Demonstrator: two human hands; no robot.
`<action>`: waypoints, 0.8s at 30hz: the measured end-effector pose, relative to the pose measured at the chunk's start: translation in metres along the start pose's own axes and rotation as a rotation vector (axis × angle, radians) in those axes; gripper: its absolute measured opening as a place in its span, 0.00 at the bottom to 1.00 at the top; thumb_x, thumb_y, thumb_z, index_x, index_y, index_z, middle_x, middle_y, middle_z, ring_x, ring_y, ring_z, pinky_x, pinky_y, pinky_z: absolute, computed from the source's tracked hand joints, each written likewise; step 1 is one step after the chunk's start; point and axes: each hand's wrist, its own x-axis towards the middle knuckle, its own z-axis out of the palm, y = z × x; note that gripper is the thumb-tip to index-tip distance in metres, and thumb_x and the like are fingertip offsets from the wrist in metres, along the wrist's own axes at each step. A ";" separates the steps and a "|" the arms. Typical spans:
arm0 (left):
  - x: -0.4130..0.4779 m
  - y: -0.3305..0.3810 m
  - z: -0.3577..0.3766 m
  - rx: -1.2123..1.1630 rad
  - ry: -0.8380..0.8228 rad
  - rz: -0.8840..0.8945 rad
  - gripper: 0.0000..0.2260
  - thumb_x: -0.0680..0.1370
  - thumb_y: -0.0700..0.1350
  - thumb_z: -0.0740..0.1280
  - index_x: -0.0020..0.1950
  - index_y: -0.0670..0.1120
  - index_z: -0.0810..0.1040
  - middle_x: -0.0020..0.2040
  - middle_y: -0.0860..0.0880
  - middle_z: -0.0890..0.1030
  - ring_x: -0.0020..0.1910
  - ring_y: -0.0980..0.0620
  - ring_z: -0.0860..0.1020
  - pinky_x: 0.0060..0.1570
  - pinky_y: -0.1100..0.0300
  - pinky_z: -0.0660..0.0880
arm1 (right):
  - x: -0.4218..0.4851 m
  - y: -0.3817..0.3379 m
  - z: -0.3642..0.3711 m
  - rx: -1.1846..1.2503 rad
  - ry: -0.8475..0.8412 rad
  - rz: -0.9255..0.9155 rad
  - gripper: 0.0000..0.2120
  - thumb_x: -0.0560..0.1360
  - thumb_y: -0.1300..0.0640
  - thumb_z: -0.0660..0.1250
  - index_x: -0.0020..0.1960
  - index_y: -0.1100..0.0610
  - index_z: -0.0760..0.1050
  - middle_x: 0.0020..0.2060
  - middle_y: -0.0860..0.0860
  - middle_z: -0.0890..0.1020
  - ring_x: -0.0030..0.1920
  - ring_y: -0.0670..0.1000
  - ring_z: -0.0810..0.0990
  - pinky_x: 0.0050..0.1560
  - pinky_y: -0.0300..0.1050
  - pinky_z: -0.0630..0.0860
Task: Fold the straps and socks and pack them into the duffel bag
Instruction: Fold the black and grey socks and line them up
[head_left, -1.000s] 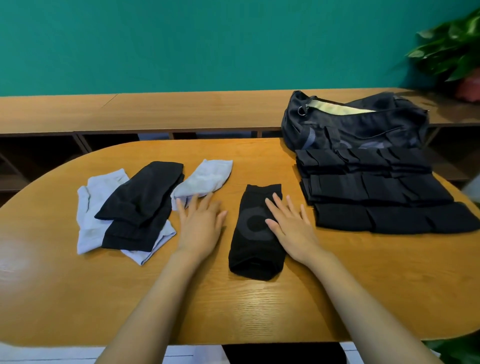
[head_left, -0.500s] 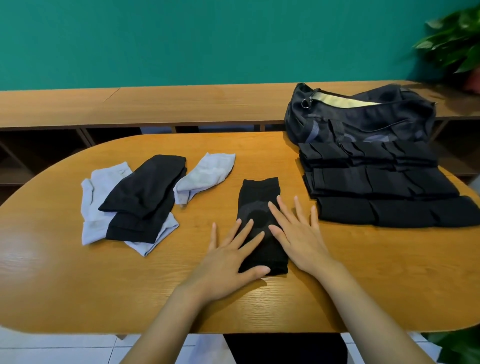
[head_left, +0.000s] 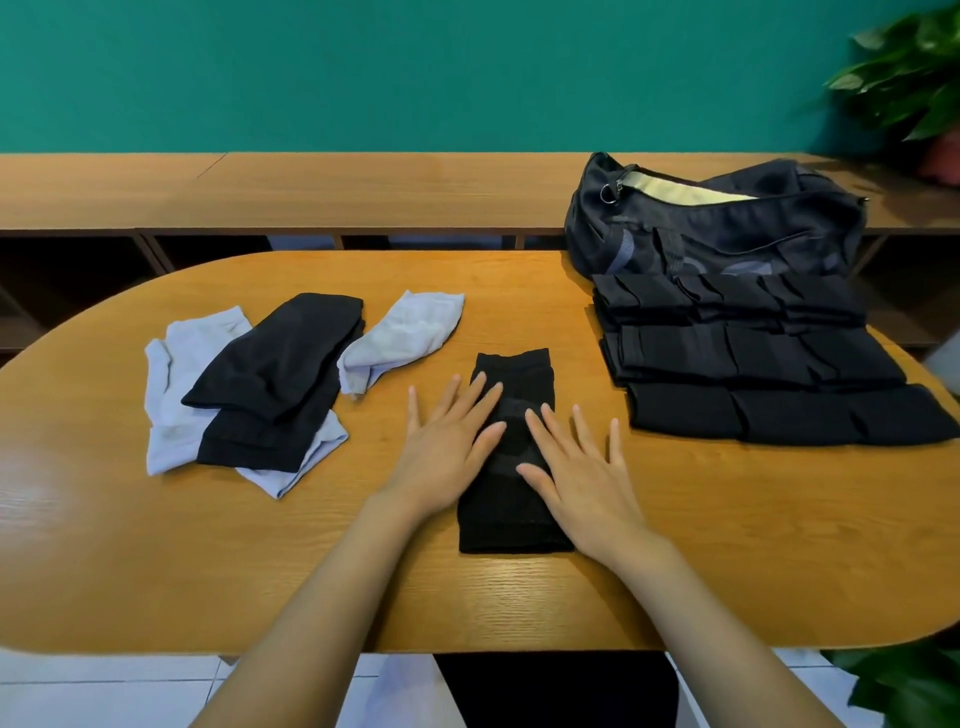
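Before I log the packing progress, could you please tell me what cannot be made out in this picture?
Head view:
duffel bag inside: hidden by its own wall.
black sock middle: covered by left hand and right hand.
pale socks: count unclear, dark socks lie over them.
plant: cut off by right edge.

The head camera looks forward and down, close over the table (head_left: 156, 571).

An indoor room, home or office unclear: teal wall (head_left: 415, 73), low wooden shelving (head_left: 363, 192), oval table (head_left: 156, 561), potted plant (head_left: 914, 78).
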 end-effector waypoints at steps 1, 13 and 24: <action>0.006 -0.003 0.002 0.056 -0.025 -0.011 0.26 0.82 0.63 0.43 0.79 0.58 0.48 0.80 0.57 0.47 0.78 0.54 0.40 0.72 0.39 0.31 | -0.004 0.001 0.001 -0.011 -0.011 -0.014 0.38 0.69 0.31 0.24 0.76 0.43 0.34 0.78 0.44 0.41 0.77 0.52 0.36 0.73 0.60 0.32; -0.055 0.012 0.001 -0.298 0.132 0.062 0.28 0.77 0.67 0.53 0.76 0.61 0.59 0.76 0.63 0.57 0.75 0.67 0.48 0.74 0.51 0.31 | -0.050 0.004 -0.018 0.167 0.008 -0.194 0.35 0.75 0.27 0.37 0.76 0.39 0.57 0.76 0.36 0.51 0.76 0.39 0.38 0.74 0.57 0.29; -0.103 0.006 0.018 -0.276 0.125 0.142 0.27 0.71 0.70 0.61 0.68 0.64 0.71 0.69 0.68 0.65 0.73 0.71 0.51 0.74 0.51 0.31 | -0.062 -0.002 -0.001 0.300 0.202 -0.108 0.28 0.75 0.33 0.44 0.62 0.38 0.76 0.67 0.34 0.71 0.74 0.40 0.59 0.74 0.49 0.30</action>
